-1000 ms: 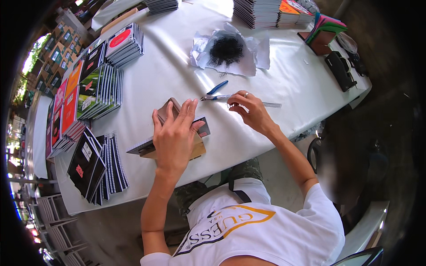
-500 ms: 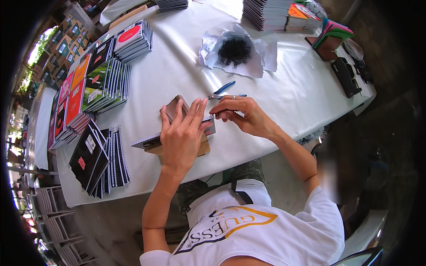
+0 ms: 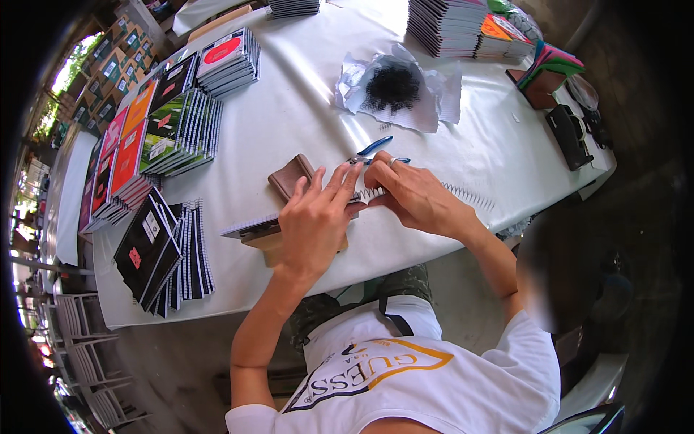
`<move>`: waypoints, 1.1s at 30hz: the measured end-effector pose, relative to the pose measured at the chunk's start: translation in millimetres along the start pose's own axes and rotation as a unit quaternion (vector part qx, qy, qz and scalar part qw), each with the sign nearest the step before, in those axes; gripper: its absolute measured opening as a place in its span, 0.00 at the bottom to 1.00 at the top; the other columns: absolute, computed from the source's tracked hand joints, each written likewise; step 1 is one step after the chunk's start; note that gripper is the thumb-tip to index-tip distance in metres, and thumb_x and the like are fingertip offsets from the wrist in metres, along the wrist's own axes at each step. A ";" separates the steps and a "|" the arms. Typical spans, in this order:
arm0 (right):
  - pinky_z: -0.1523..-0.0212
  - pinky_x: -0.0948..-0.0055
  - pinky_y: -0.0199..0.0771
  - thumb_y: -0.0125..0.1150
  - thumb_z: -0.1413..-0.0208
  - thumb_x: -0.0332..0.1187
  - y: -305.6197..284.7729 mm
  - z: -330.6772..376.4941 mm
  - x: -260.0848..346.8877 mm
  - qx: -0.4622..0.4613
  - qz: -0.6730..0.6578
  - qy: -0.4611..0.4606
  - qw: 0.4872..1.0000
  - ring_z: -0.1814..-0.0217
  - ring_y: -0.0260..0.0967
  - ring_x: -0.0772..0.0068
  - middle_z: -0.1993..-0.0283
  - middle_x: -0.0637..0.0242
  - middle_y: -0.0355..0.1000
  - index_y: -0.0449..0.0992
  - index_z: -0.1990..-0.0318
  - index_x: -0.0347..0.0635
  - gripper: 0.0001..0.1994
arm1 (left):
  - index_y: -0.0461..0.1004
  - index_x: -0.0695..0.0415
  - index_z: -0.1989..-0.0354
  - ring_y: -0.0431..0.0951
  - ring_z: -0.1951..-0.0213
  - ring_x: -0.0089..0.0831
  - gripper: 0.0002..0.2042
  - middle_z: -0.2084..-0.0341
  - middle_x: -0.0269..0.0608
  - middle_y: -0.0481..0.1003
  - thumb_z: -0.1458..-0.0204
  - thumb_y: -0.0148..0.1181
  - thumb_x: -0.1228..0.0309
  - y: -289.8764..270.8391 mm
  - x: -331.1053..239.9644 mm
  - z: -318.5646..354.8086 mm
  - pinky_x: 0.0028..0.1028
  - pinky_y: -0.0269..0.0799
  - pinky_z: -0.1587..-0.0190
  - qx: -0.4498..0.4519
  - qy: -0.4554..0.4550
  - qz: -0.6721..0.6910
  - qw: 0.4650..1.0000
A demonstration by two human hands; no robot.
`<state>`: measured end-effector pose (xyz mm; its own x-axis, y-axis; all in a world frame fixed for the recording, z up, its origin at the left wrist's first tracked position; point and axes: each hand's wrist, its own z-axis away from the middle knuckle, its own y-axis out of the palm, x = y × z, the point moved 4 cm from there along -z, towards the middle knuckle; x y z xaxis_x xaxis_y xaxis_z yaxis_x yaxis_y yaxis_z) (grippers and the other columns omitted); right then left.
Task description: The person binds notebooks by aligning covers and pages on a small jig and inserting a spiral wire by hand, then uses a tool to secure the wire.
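My left hand lies flat, fingers spread, on a thin notebook that rests on a brown board at the table's near edge. My right hand pinches a silver wire spiral at the notebook's right edge, fingertips touching those of the left hand. The spiral trails off to the right across the white tablecloth. Blue-handled pliers lie just behind the right hand. A brown cover sits behind the left hand.
Stacks of colourful spiral notebooks line the table's left side, with black ones fanned near the front corner. More stacks stand at the back. A black pile on white plastic lies mid-table. Folding chairs stand at lower left.
My right hand has moved left from beside the pliers to the notebook's edge, bringing the wire spiral up against the left hand's fingertips. The left hand stays pressed on the notebook.
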<state>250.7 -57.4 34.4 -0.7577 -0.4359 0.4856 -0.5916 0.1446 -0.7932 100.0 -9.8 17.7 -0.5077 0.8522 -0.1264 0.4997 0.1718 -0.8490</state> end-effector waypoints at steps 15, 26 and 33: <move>0.42 0.61 0.63 0.69 0.54 0.31 94.2 -120.7 -79.7 0.216 -0.123 -0.142 0.958 0.42 0.63 0.55 0.47 0.55 0.65 0.74 0.60 0.40 0.14 | 0.74 0.48 0.46 0.79 0.55 0.39 0.24 0.55 0.34 0.78 0.48 0.55 0.48 -8.6 -9.6 3.1 0.34 0.78 0.69 0.071 0.070 -0.066 0.993; 0.48 0.70 0.72 0.58 0.45 0.49 -5.5 -77.9 -85.9 0.313 -0.308 0.032 0.898 0.51 0.73 0.68 0.53 0.58 0.76 0.75 0.47 0.40 0.25 | 0.50 0.53 0.30 0.74 0.46 0.42 0.52 0.37 0.46 0.64 0.66 0.68 0.48 -16.4 15.7 1.0 0.45 0.67 0.44 -0.023 -0.081 -0.042 0.996; 0.46 0.68 0.68 0.58 0.44 0.48 8.0 -63.6 -74.1 0.309 -0.279 -0.053 0.908 0.49 0.71 0.65 0.48 0.58 0.74 0.75 0.45 0.41 0.25 | 0.50 0.54 0.30 0.76 0.48 0.41 0.53 0.46 0.48 0.72 0.67 0.70 0.50 -9.6 14.5 1.9 0.45 0.69 0.45 -0.039 -0.109 0.013 0.993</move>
<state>284.6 32.6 15.5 -0.3377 -0.3764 0.8627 -0.5819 -0.6369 -0.5057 86.5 0.0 23.1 -0.6296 0.7307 -0.2640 0.5640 0.1962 -0.8021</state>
